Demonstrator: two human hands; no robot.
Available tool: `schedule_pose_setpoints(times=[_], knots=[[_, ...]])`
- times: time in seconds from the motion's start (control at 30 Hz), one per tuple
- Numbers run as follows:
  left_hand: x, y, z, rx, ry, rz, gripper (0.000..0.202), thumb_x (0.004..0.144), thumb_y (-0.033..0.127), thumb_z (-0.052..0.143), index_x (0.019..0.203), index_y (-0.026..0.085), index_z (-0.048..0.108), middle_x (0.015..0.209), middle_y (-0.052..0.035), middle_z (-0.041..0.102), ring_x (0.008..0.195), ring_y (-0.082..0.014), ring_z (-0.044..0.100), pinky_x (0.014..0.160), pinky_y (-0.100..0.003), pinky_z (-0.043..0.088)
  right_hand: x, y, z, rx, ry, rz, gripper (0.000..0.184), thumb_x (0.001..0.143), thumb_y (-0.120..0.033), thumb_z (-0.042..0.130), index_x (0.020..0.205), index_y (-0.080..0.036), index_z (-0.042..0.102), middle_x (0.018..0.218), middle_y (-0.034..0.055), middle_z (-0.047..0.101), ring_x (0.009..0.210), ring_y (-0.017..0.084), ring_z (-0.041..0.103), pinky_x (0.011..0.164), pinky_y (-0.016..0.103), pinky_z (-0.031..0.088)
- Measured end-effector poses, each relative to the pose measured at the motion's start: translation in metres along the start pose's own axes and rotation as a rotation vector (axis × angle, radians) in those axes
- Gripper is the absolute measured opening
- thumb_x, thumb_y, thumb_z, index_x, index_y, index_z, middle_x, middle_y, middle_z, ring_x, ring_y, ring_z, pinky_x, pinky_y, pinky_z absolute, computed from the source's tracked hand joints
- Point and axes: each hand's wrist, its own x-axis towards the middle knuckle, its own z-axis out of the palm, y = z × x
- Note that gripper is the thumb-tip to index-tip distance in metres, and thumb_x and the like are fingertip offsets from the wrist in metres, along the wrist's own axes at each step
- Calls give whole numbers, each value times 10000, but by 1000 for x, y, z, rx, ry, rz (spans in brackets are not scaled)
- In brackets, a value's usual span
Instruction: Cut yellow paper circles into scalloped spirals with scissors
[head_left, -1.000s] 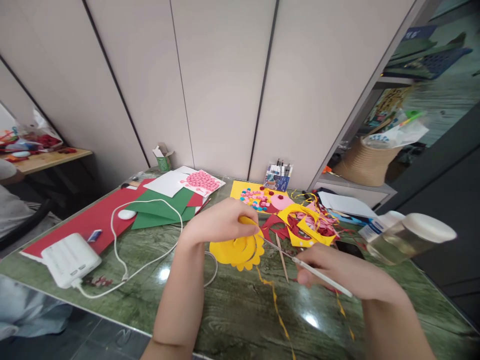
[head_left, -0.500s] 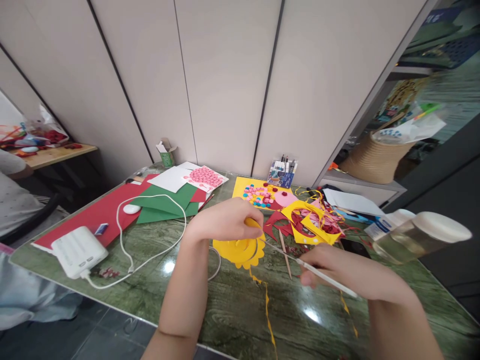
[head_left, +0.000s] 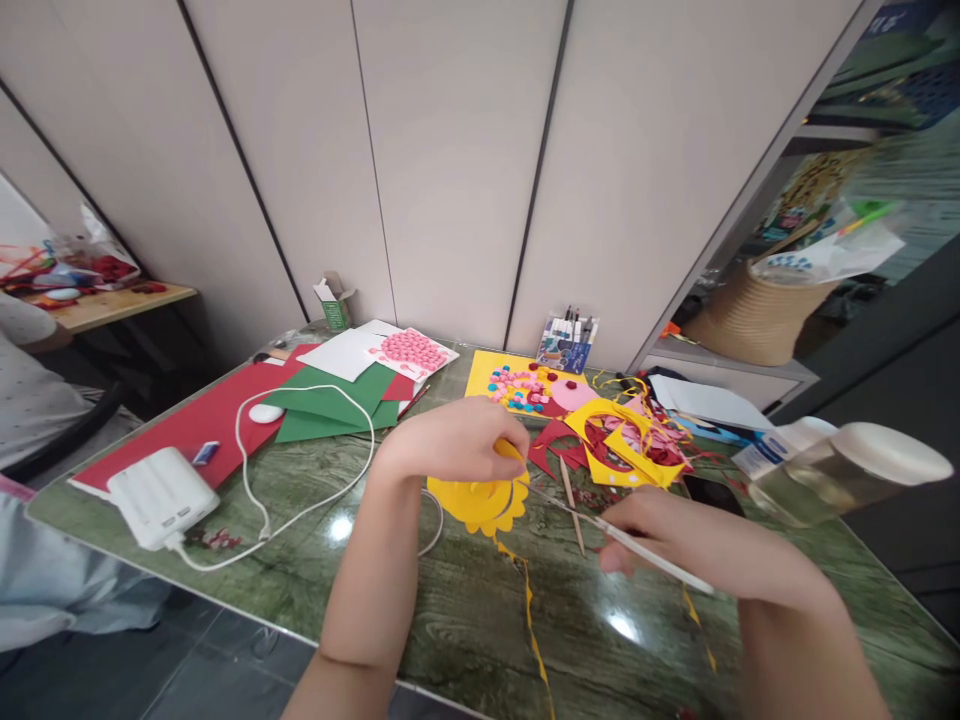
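Observation:
My left hand [head_left: 472,440] is closed on a yellow paper piece [head_left: 484,505] with a scalloped edge and curved cuts in it. Part of that paper is hidden under my fingers. To the right, my right hand [head_left: 637,525] grips white-handled scissors [head_left: 664,565]. Their thin metal blades point left, close to the scalloped rim; whether they touch it I cannot tell. A narrow yellow paper strip [head_left: 531,610] trails down the table below the piece. Just beyond the blades lies a pointed wooden stick [head_left: 571,505].
Yellow and red paper offcuts [head_left: 626,455] lie behind my right hand, near a clear lidded container [head_left: 810,490]. Small coloured balls [head_left: 525,388] rest on yellow paper. At left are a white power bank [head_left: 161,497] with cable and green paper [head_left: 322,405]. A person [head_left: 45,400] sits far left.
The scissor blades look slightly more parted than before. My hands and the yellow paper stay almost in place; the view has shifted a little.

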Motion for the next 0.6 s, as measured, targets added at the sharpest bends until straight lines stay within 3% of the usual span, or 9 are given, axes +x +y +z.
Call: schedule_pose_setpoints(times=[0.33, 0.47, 0.6], knots=[[0, -2, 1, -56, 40, -11, 166, 775, 239, 526, 722, 182, 673, 686, 2, 655, 592, -106, 536, 531, -217, 340, -1, 5, -2, 16, 22, 16, 324, 863, -389, 511, 674, -146, 615, 614, -3, 564, 582, 134, 489, 533, 223, 345], [1, 0, 0, -92, 123, -70, 201, 812, 320, 522, 837, 187, 671, 786, -12, 663, 667, -119, 551, 563, -217, 362, -6, 5, -7, 14, 66, 70, 411, 864, -484, 474, 650, -146, 569, 586, -5, 515, 553, 127, 439, 492, 224, 308], [3, 1, 0, -109, 217, -137, 224, 835, 320, 478, 777, 168, 631, 718, -6, 617, 633, -112, 517, 550, -221, 356, -9, 7, -9, 24, 122, 62, 452, 881, -524, 422, 660, -152, 552, 615, 6, 515, 572, 133, 442, 490, 227, 309]])
